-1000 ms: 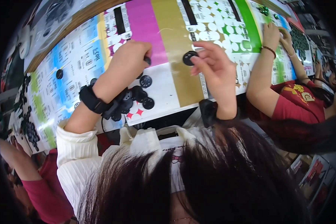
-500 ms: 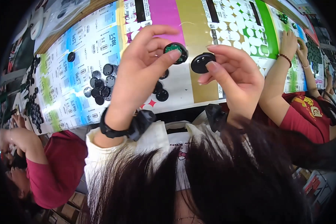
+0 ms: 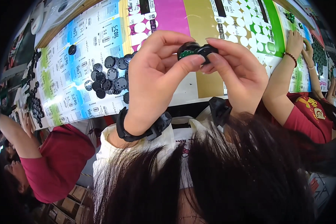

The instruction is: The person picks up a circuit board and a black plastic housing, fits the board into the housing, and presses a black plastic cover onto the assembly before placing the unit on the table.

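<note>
My left hand [image 3: 156,72] pinches a round black housing [image 3: 183,47] with a green circuit board [image 3: 187,54] inside. Thumb and fingers of my right hand [image 3: 239,69] close on a round black cap [image 3: 207,50], tilted up against the housing's right side. The two parts meet or overlap above the table; whether they are joined I cannot tell. A pile of round black discs [image 3: 110,80], several with small holes, lies left of my left hand, which covers part of it.
A single black disc [image 3: 72,49] lies apart at the left on the printed sheets covering the table [image 3: 171,22]. More black pieces [image 3: 37,106] line the left end. A co-worker's arms [image 3: 293,48] reach in at right, near green boards [image 3: 289,16]. Another person in red [image 3: 63,156] sits at left.
My hands have come together, bringing the housing and the cap from apart to touching or overlapping. The left hand moved right, uncovering more of the disc pile.
</note>
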`<action>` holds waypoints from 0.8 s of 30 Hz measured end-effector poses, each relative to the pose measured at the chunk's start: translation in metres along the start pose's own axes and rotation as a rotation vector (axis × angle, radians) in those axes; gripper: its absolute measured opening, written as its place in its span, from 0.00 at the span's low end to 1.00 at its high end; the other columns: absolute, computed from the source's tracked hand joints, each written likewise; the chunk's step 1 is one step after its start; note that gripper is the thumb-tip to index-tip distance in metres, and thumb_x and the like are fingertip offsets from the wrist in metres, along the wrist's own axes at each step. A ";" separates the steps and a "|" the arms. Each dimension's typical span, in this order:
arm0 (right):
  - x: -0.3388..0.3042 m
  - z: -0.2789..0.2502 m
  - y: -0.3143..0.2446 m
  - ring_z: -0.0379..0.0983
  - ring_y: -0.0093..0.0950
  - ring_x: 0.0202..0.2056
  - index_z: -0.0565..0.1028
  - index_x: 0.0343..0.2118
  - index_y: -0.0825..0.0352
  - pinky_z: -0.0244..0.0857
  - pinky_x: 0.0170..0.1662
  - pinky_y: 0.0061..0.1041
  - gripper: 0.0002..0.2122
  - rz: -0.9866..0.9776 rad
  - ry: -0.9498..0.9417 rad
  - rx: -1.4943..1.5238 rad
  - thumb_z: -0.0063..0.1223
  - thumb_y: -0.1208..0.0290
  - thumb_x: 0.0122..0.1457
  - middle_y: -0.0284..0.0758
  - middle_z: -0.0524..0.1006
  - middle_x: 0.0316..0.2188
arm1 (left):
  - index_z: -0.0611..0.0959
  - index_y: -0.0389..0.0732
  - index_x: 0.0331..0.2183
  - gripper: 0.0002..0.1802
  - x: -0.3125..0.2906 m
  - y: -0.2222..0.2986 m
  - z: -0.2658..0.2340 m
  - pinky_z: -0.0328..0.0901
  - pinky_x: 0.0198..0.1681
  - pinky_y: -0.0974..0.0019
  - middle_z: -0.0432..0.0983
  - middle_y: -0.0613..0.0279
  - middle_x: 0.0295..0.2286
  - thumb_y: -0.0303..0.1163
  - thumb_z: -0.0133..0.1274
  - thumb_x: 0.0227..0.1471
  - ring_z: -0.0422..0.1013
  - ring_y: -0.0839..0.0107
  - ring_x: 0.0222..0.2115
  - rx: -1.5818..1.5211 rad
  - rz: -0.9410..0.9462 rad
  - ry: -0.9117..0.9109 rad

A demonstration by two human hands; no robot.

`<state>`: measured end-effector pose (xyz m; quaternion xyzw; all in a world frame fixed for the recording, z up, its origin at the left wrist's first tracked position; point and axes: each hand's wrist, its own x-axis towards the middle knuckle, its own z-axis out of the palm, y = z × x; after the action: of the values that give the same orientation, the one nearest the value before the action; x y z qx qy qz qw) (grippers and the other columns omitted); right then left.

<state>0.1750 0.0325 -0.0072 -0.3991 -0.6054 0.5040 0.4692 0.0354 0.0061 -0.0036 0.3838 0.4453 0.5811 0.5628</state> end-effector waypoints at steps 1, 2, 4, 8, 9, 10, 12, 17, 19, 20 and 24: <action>0.001 0.001 0.001 0.70 0.21 0.24 0.72 0.34 0.70 0.65 0.26 0.14 0.13 -0.078 0.003 -0.101 0.52 0.84 0.41 0.34 0.72 0.24 | 0.68 0.30 0.34 0.09 0.000 -0.002 -0.001 0.66 0.33 0.76 0.71 0.55 0.29 0.21 0.46 0.46 0.70 0.74 0.30 0.071 0.048 0.008; 0.001 0.003 0.003 0.70 0.21 0.24 0.72 0.34 0.70 0.64 0.25 0.14 0.14 -0.157 0.005 -0.201 0.54 0.84 0.39 0.34 0.72 0.24 | 0.69 0.30 0.33 0.09 -0.001 -0.003 -0.002 0.66 0.33 0.76 0.72 0.56 0.29 0.21 0.46 0.46 0.70 0.74 0.30 0.143 0.095 0.017; 0.004 0.005 0.009 0.69 0.21 0.25 0.72 0.35 0.70 0.64 0.27 0.14 0.16 -0.256 0.003 -0.262 0.55 0.85 0.38 0.34 0.71 0.26 | 0.69 0.30 0.34 0.10 -0.001 -0.001 -0.003 0.66 0.34 0.75 0.72 0.56 0.29 0.21 0.46 0.46 0.69 0.74 0.31 0.153 0.085 0.028; 0.010 0.003 0.016 0.66 0.20 0.27 0.72 0.36 0.70 0.62 0.29 0.15 0.20 -0.478 0.021 -0.424 0.57 0.85 0.34 0.34 0.70 0.32 | 0.69 0.29 0.37 0.13 0.001 0.005 -0.006 0.66 0.36 0.72 0.71 0.55 0.31 0.24 0.45 0.47 0.69 0.72 0.33 0.089 0.031 -0.015; 0.011 0.001 0.017 0.65 0.20 0.27 0.72 0.35 0.70 0.62 0.29 0.15 0.20 -0.499 0.032 -0.448 0.58 0.84 0.32 0.35 0.70 0.32 | 0.68 0.29 0.39 0.14 0.002 0.006 -0.008 0.66 0.37 0.70 0.70 0.54 0.34 0.25 0.43 0.49 0.68 0.71 0.35 0.017 -0.006 -0.063; 0.012 -0.001 0.016 0.65 0.20 0.28 0.73 0.35 0.70 0.61 0.29 0.15 0.21 -0.521 0.044 -0.473 0.59 0.84 0.31 0.35 0.70 0.32 | 0.68 0.29 0.41 0.16 0.003 0.007 -0.010 0.66 0.38 0.67 0.69 0.53 0.36 0.27 0.42 0.50 0.68 0.70 0.36 -0.056 -0.044 -0.112; 0.012 0.000 0.014 0.65 0.21 0.28 0.73 0.35 0.70 0.61 0.30 0.15 0.21 -0.518 0.029 -0.448 0.59 0.83 0.31 0.35 0.69 0.32 | 0.67 0.30 0.42 0.17 0.003 0.006 -0.015 0.65 0.39 0.67 0.69 0.53 0.36 0.28 0.42 0.50 0.67 0.69 0.37 -0.083 -0.054 -0.129; 0.009 0.001 0.004 0.65 0.23 0.31 0.73 0.36 0.69 0.62 0.31 0.16 0.22 -0.543 -0.036 -0.426 0.60 0.81 0.31 0.35 0.69 0.32 | 0.66 0.34 0.45 0.20 0.000 0.003 -0.020 0.64 0.42 0.65 0.67 0.55 0.39 0.32 0.44 0.50 0.66 0.67 0.40 -0.169 -0.088 -0.204; 0.009 0.002 0.002 0.66 0.23 0.31 0.73 0.36 0.70 0.62 0.31 0.16 0.22 -0.554 -0.059 -0.431 0.60 0.80 0.30 0.35 0.69 0.32 | 0.66 0.35 0.45 0.21 -0.001 0.002 -0.021 0.63 0.43 0.65 0.67 0.55 0.39 0.33 0.45 0.49 0.66 0.67 0.40 -0.180 -0.099 -0.216; 0.008 0.002 0.002 0.66 0.24 0.32 0.73 0.36 0.70 0.62 0.31 0.17 0.22 -0.556 -0.065 -0.432 0.60 0.80 0.31 0.35 0.69 0.32 | 0.66 0.36 0.45 0.21 -0.001 0.002 -0.022 0.63 0.43 0.66 0.67 0.56 0.39 0.34 0.45 0.49 0.66 0.67 0.40 -0.174 -0.096 -0.227; 0.008 0.004 0.001 0.66 0.25 0.33 0.73 0.36 0.70 0.63 0.32 0.18 0.22 -0.558 -0.078 -0.428 0.60 0.80 0.31 0.36 0.68 0.33 | 0.66 0.36 0.45 0.23 0.000 0.002 -0.024 0.63 0.43 0.66 0.67 0.57 0.39 0.36 0.47 0.47 0.66 0.67 0.40 -0.174 -0.088 -0.255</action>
<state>0.1693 0.0391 -0.0067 -0.2880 -0.8004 0.2328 0.4713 0.0121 0.0038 -0.0090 0.3845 0.3344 0.5389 0.6708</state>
